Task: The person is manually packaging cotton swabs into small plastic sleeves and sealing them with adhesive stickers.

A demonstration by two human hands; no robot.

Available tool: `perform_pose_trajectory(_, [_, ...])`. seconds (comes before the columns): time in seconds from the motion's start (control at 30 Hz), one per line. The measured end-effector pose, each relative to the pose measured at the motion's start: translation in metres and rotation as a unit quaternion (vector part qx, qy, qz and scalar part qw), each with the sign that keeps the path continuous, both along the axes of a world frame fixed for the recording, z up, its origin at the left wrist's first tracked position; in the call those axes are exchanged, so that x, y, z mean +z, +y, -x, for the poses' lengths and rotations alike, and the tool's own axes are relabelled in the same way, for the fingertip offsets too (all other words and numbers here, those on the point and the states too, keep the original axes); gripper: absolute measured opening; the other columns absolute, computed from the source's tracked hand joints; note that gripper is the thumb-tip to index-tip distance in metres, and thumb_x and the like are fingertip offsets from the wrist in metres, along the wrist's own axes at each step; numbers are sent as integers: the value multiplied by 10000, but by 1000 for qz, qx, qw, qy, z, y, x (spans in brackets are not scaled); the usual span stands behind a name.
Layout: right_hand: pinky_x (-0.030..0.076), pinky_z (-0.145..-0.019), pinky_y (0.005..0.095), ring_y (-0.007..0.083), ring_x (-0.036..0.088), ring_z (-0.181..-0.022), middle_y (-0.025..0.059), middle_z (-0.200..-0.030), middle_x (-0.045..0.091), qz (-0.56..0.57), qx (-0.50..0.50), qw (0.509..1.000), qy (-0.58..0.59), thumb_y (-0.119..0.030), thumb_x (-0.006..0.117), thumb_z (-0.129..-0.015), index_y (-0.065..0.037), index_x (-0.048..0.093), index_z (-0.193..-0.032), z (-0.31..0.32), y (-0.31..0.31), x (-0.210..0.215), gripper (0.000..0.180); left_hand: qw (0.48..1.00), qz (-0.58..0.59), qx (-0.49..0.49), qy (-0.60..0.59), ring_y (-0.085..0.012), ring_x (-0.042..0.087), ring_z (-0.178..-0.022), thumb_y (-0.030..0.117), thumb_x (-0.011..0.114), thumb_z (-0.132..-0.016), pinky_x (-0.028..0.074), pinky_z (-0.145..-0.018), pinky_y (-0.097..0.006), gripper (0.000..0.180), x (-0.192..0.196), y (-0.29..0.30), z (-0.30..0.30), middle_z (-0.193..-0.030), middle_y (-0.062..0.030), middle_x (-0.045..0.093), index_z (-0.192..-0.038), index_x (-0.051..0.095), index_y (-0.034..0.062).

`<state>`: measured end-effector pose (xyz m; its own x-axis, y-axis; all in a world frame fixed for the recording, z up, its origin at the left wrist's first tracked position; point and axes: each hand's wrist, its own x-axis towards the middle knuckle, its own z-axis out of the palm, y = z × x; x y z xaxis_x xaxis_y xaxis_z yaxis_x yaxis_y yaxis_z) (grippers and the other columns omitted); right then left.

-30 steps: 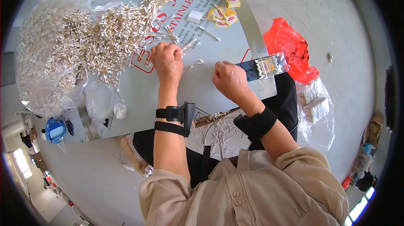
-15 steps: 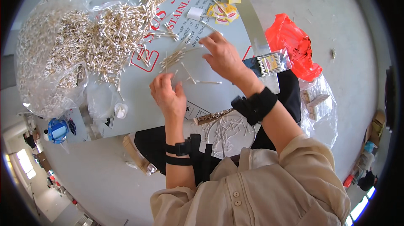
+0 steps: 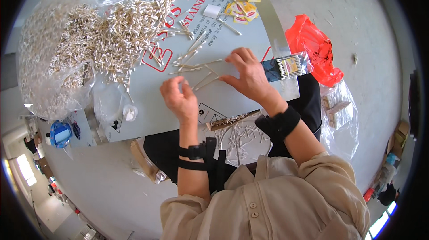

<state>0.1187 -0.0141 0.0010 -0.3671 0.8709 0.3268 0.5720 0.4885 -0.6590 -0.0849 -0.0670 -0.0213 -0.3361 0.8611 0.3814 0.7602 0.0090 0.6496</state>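
Note:
Several loose cotton swabs (image 3: 195, 66) lie scattered on the table in front of my hands. My left hand (image 3: 179, 100) is closed in a pinch, and one swab (image 3: 181, 64) stands up from its fingertips. My right hand (image 3: 248, 77) has its thumb and fingers apart. Swab ends reach close to its thumb and forefinger, but nothing shows gripped between them. Beyond, a big heap of swabs (image 3: 120, 34) spills from a clear plastic bag (image 3: 38, 61). Right of my right hand is a clear packet of swabs (image 3: 290, 65) with a yellow card.
Small yellow boxes or cards (image 3: 241, 11) and a white piece (image 3: 211, 11) lie at the far side. A red plastic bag (image 3: 308, 45) and a clear bag of white bundles (image 3: 337, 110) are at right. A bowl of swabs (image 3: 243, 141) sits below the table edge.
My right hand has moved down and slightly right, its thumb now apart from its fingers. The loose swabs lie differently, more spread. A swab now stands up at my left fingertips.

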Motion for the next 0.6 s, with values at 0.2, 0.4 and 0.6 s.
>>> perform_pose_trajectory(0.2, [424,-762,390,275,535,-918,75,-951,537,2,-32,998,-59,-90,723,-659,-80,592,-868,-11,-34,-8,246,984,161,38,72,-292,592,-821,94,726,-726,473,-752,-394,142,13,45,25,-829,-93,640,-830,641,49])
perform_pose_trajectory(0.4, [423,-756,382,267,531,-878,73,-904,536,-24,-21,998,-51,-70,629,-721,-64,561,-806,-3,-30,-19,109,961,265,71,23,-311,639,-708,119,707,-752,502,-678,-414,100,26,54,26,-744,-112,668,-771,646,42])
perform_pose_trajectory(0.6, [423,-756,381,260,531,-868,66,-894,535,-41,11,997,-58,-84,630,-720,-65,568,-797,6,-28,-19,101,976,207,56,-28,-297,628,-677,93,719,-764,487,-644,-402,100,27,36,34,-746,-106,656,-783,640,36])
